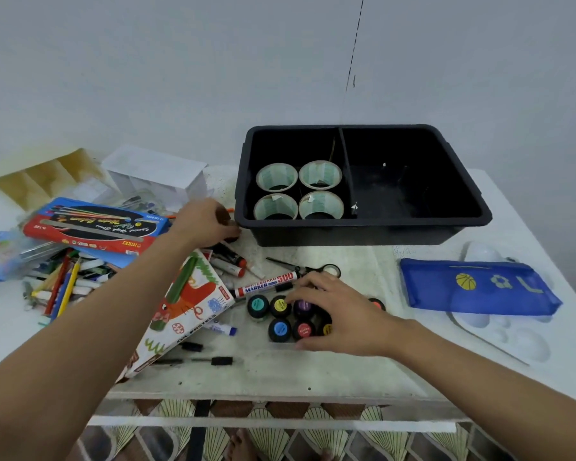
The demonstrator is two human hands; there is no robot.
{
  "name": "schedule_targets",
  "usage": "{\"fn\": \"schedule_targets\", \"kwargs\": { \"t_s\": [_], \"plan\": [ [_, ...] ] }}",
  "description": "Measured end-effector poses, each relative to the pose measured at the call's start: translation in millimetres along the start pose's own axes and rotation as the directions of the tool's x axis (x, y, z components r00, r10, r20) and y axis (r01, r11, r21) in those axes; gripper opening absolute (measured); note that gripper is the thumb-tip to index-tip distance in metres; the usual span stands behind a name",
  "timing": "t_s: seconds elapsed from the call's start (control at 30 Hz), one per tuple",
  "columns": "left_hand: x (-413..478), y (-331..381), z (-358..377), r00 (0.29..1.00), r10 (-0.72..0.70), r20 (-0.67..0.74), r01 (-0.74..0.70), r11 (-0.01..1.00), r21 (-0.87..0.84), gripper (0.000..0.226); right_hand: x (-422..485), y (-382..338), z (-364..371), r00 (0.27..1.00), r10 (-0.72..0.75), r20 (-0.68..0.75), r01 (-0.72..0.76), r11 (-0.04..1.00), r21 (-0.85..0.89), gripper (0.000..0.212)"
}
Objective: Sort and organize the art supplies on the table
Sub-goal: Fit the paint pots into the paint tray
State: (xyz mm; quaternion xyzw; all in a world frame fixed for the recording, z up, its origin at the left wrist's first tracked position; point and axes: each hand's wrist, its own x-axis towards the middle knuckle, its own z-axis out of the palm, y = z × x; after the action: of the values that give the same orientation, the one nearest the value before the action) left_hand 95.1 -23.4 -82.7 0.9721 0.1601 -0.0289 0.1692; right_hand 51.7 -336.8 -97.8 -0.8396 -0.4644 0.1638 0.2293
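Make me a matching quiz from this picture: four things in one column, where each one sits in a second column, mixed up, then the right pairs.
Things
1. tape rolls
2. blue pouch
3. paint jars
4. scissors

Places
A. lying on the white palette
B. under the fingers of the right hand
C. in the left compartment of the black bin
D. just beyond the marker, in front of the bin

Pairs: 1-C, 2-A, 3-B, 4-D
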Motion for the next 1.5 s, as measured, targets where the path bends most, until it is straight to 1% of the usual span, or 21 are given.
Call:
{"fn": "schedule_targets", "kwargs": {
  "t_s": [0.1,0.17,0.27,0.37,0.43,0.47,0.53,0.63,0.67,0.77,0.87,0.9,0.97,1.03,1.07,1.13,1.17,1.2,1.3,1.43,1.5],
  "plan": [
    [-4,3,0,1.0,0.001,-0.024,-0.001,1.0,0.013,0.026,2,0,-3,1.0,0.006,0.013,-0.006,1.0,-0.006,0.071],
    [-9,0,-2,0.998,0.006,-0.059,-0.007,0.999,-0.031,0.024,4,0,-4,1.0,0.001,0.027,0.0,1.0,-0.021,0.072],
    [-23,-6,-16,0.99,-0.015,-0.139,-0.014,0.978,-0.206,0.025,8,0,-6,0.999,-0.002,0.048,0.004,0.999,-0.036,0.075],
    [-50,-4,-41,0.97,-0.064,-0.235,-0.037,0.914,-0.404,0.02,10,-2,-7,0.999,-0.005,0.043,0.006,0.999,-0.039,0.074],
    [-73,2,-55,0.962,-0.101,-0.254,-0.039,0.87,-0.491,0.018,9,-3,-5,0.999,-0.008,0.034,0.009,1.0,-0.025,0.073],
    [-84,6,-60,0.965,-0.113,-0.235,-0.03,0.848,-0.53,0.017,8,-2,-4,1.0,-0.013,0.022,0.013,1.0,-0.015,0.073],
    [-107,15,-63,0.987,-0.092,-0.133,-0.012,0.778,-0.628,0.019,6,-1,0,1.0,-0.019,-0.006,0.019,1.0,-0.011,0.074],
    [-140,29,-53,0.998,0.034,0.046,0.015,0.612,-0.791,0.036,2,0,5,0.999,-0.027,-0.025,0.025,0.998,-0.054,0.076],
    [-150,31,-47,0.995,0.065,0.073,0.02,0.592,-0.806,0.038,1,0,7,0.999,-0.033,-0.03,0.031,0.997,-0.068,0.076],
    [-165,35,-27,0.988,0.108,0.109,0.02,0.617,-0.787,0.034,-1,2,8,0.998,-0.053,-0.032,0.05,0.993,-0.106,0.075],
    [-171,37,-12,0.979,0.133,0.157,0.05,0.585,-0.81,0.026,-4,6,5,0.998,-0.061,-0.034,0.057,0.99,-0.126,0.075],
    [-172,39,-7,0.977,0.143,0.16,0.046,0.589,-0.807,0.022,-5,8,3,0.998,-0.06,-0.034,0.055,0.99,-0.13,0.075],
    [-173,43,4,0.977,0.17,0.13,0.0,0.608,-0.794,0.021,-6,11,-1,0.998,-0.058,-0.035,0.053,0.989,-0.137,0.075],
    [-174,47,16,0.975,0.218,0.041,-0.104,0.613,-0.783,0.022,-8,14,-5,0.998,-0.054,-0.033,0.05,0.99,-0.129,0.074],
    [-173,48,22,0.964,0.264,-0.021,-0.192,0.644,-0.741,0.022,-8,14,-6,0.998,-0.054,-0.031,0.05,0.991,-0.127,0.074],
    [-172,46,34,0.911,0.393,-0.126,-0.393,0.734,-0.553,0.023,-9,16,-6,0.998,-0.055,-0.034,0.05,0.99,-0.129,0.074],
    [-171,43,38,0.88,0.451,-0.15,-0.467,0.757,-0.458,0.022,-9,17,-6,0.998,-0.055,-0.039,0.049,0.99,-0.129,0.074],
    [-171,40,41,0.858,0.49,-0.153,-0.508,0.765,-0.396,0.021,-9,18,-5,0.998,-0.056,-0.043,0.05,0.991,-0.128,0.074],
    [-169,31,46,0.842,0.526,-0.119,-0.535,0.785,-0.313,0.021,-8,21,-3,0.997,-0.056,-0.044,0.05,0.991,-0.122,0.076],
    [-167,25,48,0.869,0.485,-0.098,-0.492,0.823,-0.285,0.036,-5,22,-1,0.997,-0.055,-0.048,0.049,0.991,-0.122,0.077],
    [-166,25,48,0.847,0.526,-0.074,-0.529,0.825,-0.198,0.036,-2,22,-1,0.997,-0.055,-0.055,0.047,0.99,-0.133,0.074]
  ]
}}
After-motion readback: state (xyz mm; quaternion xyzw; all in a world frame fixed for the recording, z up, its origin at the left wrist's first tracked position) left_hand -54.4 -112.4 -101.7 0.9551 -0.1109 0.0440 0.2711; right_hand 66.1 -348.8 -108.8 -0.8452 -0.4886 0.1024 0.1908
